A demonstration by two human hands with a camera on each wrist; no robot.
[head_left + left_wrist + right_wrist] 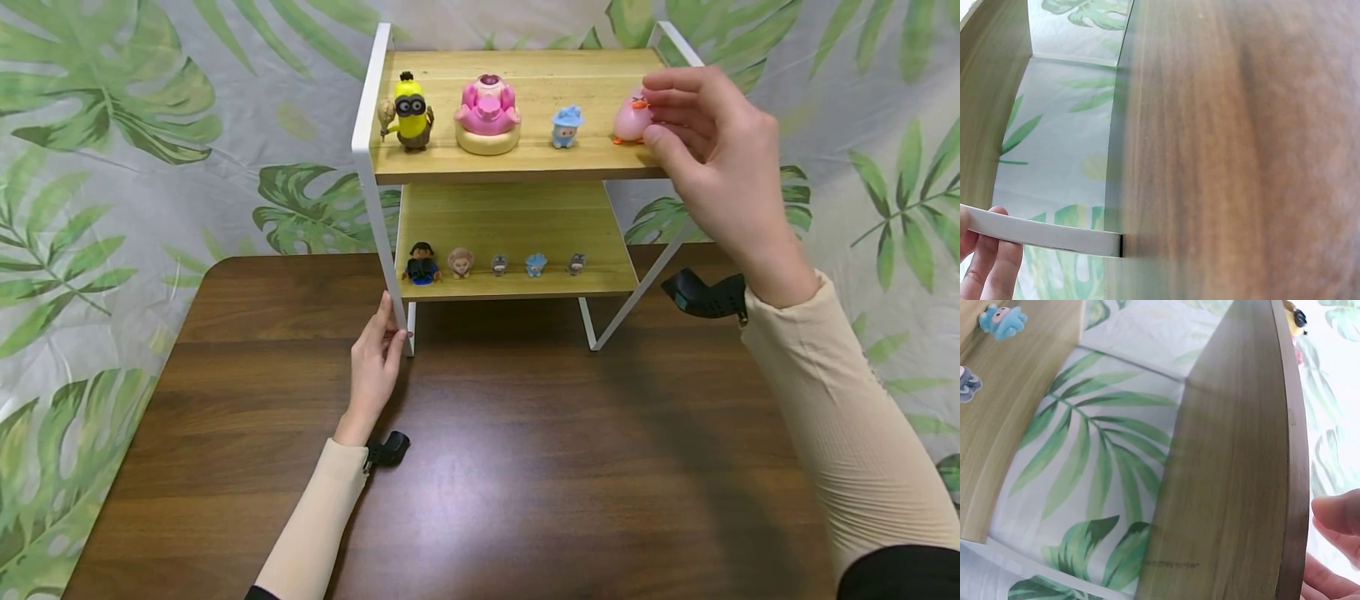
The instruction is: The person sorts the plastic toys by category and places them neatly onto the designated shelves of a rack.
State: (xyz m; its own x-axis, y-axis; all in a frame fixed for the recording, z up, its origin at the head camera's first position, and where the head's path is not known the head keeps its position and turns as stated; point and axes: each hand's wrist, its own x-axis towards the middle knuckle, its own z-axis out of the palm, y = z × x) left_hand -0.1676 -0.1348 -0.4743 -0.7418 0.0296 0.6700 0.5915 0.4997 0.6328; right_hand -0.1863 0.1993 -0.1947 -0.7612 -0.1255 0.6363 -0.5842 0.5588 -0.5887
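Observation:
My right hand (723,150) is at the right end of the upper shelf (525,71), thumb and fingers around the right side of a pink bird figure (632,119). The bird has an orange beak and orange feet. In the right wrist view my thumb (1338,512) and fingers appear beyond the shelf's edge, and the bird is hidden. Lower down, my left hand (372,367) holds the white front leg (384,233) of the rack at its left side. The left wrist view shows fingers (1004,265) behind this white leg, thumb at the frame's edge.
Along the upper shelf stand a yellow goggled figure (410,117), a pink figure on a cream base (488,117) and a small blue-hatted figure (566,129). A dark-haired figure (422,265) and several tiny figures line the lower shelf (510,221). The rack stands on a brown wooden table (480,500).

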